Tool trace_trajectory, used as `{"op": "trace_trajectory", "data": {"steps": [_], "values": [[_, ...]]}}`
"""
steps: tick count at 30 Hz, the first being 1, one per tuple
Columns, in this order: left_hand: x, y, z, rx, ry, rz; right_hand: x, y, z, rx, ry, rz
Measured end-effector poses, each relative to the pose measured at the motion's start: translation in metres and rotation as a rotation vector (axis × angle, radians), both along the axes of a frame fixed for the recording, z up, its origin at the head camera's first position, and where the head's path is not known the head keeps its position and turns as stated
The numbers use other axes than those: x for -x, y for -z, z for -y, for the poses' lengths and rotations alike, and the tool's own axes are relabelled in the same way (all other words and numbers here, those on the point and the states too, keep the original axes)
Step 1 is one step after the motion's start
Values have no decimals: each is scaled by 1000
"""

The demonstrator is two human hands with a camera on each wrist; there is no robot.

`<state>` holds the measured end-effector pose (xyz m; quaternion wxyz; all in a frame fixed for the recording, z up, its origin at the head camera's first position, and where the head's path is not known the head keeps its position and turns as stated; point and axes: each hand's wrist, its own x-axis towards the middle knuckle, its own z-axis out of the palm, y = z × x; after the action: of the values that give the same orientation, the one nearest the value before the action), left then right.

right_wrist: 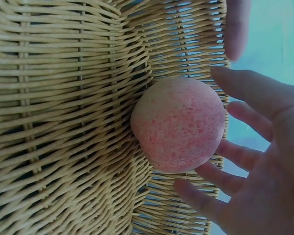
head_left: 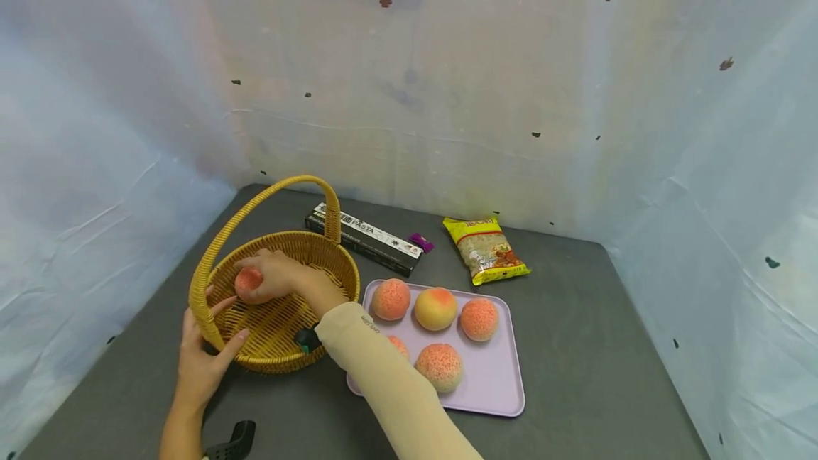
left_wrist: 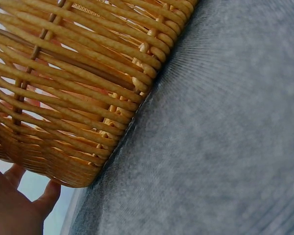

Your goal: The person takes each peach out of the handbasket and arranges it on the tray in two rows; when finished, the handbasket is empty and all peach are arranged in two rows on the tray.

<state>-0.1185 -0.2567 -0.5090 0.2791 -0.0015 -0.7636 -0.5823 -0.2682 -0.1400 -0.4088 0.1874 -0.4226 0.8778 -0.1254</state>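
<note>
In the head view, my right hand (head_left: 271, 277) reaches into the yellow wicker basket (head_left: 348, 272), beside a pinkish-red peach (head_left: 248, 280). The right wrist view shows the peach (right_wrist: 179, 125) against the woven wall, with the right hand (right_wrist: 269, 166) spread behind it; some fingertips are at its edge, and contact is hard to tell. My left hand (head_left: 201, 357) rests at the basket's left rim, thumb and index finger extended over the edge. From the left wrist view, this hand (left_wrist: 19, 200) touches the wickerwork (left_wrist: 78, 98).
A lilac tray (head_left: 492, 375) holds several peaches (head_left: 436, 309), partly covered by the right sleeve (head_left: 390, 368). Behind are a black pasta box (head_left: 364, 238), a small purple packet (head_left: 421, 241) and a yellow-edged bag (head_left: 487, 250). The basket's tall handle (head_left: 255, 204) arches overhead.
</note>
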Motion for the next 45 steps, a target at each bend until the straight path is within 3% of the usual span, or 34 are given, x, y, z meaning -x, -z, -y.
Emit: {"op": "trace_trajectory", "data": {"steps": [4, 6, 14, 23, 32, 39, 45], "values": [[-5, -13, -6, -6, 10, -7, -2, -2, 1, -32, -15, -21], [-5, -14, -6, -9, 12, -12, -3, -3, 3, -39, -15, -29], [1, 8, 4, 2, 17, -22, -6, -4, 8, -127, 27, -54], [1, 6, 1, 4, 15, -12, -2, -2, 7, -154, 35, -50], [1, 5, 1, 25, -23, 0, 4, -7, 2, -80, -20, 52], [1, 10, 4, 11, 21, -12, 3, -3, -2, -230, 6, 152], [2, 11, 4, 12, 12, -28, 4, -3, -5, -303, 1, 155]]}}
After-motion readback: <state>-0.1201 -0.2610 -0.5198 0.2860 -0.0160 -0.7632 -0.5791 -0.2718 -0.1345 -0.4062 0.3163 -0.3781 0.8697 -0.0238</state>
